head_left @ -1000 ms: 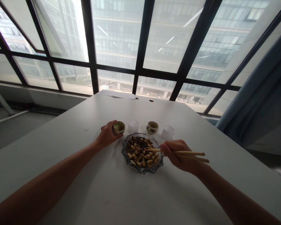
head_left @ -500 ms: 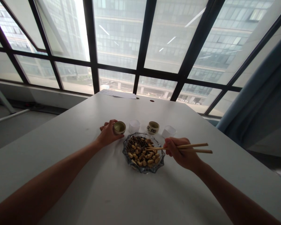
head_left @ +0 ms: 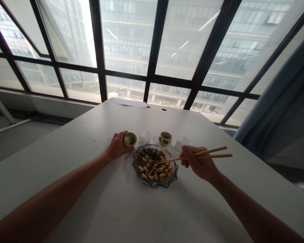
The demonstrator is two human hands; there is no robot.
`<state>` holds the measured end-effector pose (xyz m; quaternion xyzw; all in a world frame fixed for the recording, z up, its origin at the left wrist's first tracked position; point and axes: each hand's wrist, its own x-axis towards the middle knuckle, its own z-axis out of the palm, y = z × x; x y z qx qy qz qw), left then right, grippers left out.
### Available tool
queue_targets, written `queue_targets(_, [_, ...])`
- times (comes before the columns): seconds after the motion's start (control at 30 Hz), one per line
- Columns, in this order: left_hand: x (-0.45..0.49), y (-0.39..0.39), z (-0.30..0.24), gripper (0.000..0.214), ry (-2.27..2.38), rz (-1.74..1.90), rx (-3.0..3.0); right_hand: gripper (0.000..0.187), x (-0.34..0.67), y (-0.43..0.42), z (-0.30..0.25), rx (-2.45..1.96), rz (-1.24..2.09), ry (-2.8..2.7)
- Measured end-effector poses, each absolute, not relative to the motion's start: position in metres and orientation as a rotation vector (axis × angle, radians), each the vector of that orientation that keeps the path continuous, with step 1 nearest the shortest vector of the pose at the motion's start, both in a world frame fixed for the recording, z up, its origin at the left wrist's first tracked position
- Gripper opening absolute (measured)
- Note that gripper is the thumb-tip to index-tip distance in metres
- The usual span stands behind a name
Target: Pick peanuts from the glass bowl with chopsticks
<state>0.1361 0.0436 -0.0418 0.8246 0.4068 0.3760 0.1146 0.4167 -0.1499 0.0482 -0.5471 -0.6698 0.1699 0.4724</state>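
Note:
My left hand (head_left: 117,145) is wrapped round a small ceramic teacup (head_left: 129,139) with a greenish inside, just left of the bowl. Between the fingers of my right hand (head_left: 199,162) is a pair of wooden chopsticks (head_left: 212,153). Their tips reach into a scalloped glass bowl (head_left: 139,180), among the nuts. Peanuts in shells (head_left: 162,175) fill its near and right side; dark striped sunflower seeds (head_left: 144,156) lie at the left and back. Whether the tips pinch a piece is too small to tell.
Behind the bowl stand a clear plastic cup (head_left: 145,137), a second teacup (head_left: 165,138) with dark characters, and another clear cup (head_left: 182,143) close to my right hand. Papers (head_left: 128,102) lie at the white table's (head_left: 116,206) far end, before the windows. A blue curtain (head_left: 276,98) hangs at right.
My right hand has tilted the chopsticks, their rear ends now higher and a little further right; the tips stay among the nuts. My left hand keeps the teacup, its fingers slightly shifted.

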Motion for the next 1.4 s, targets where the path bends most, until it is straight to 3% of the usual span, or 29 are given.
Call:
queue_targets(0.63, [0.135,0.042,-0.04,0.075,1.127,1.112,2.477,0.058,0.41,-0.149,0.047,-1.421,0.534,-1.521])
queue_targets(1.0, [0.135,0.045,-0.044,0.067,0.953,1.332,2.412,0.059,0.434,-0.123,0.043,-1.273,0.758,-0.954])
queue_targets(1.4, [0.137,0.044,-0.038,0.073,1.22,1.261,2.187,0.059,0.441,-0.124,0.038,-1.299,0.662,-1.053])
